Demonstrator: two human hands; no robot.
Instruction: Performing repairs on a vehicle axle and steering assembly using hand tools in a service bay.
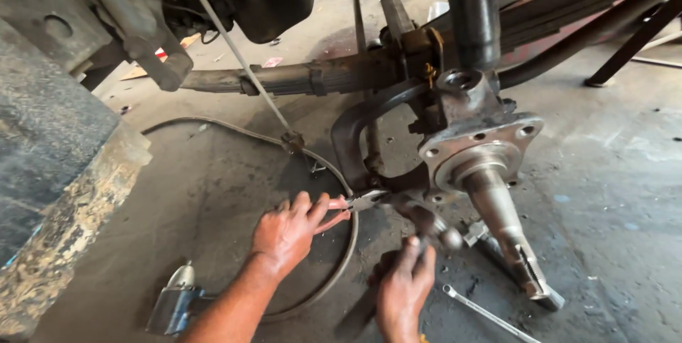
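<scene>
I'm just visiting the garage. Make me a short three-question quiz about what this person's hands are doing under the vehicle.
1. True or false: the left hand grips red-handled pliers whose tip points toward the underside of the steering knuckle.
2. Which tool lies untouched on the concrete floor to the right of the right hand? A) a wrench B) a saw C) a paintbrush
3. Fill in: the grey power tool lies beside the person's left ____.

Key: 1 true; 2 A; 3 forearm.
</scene>
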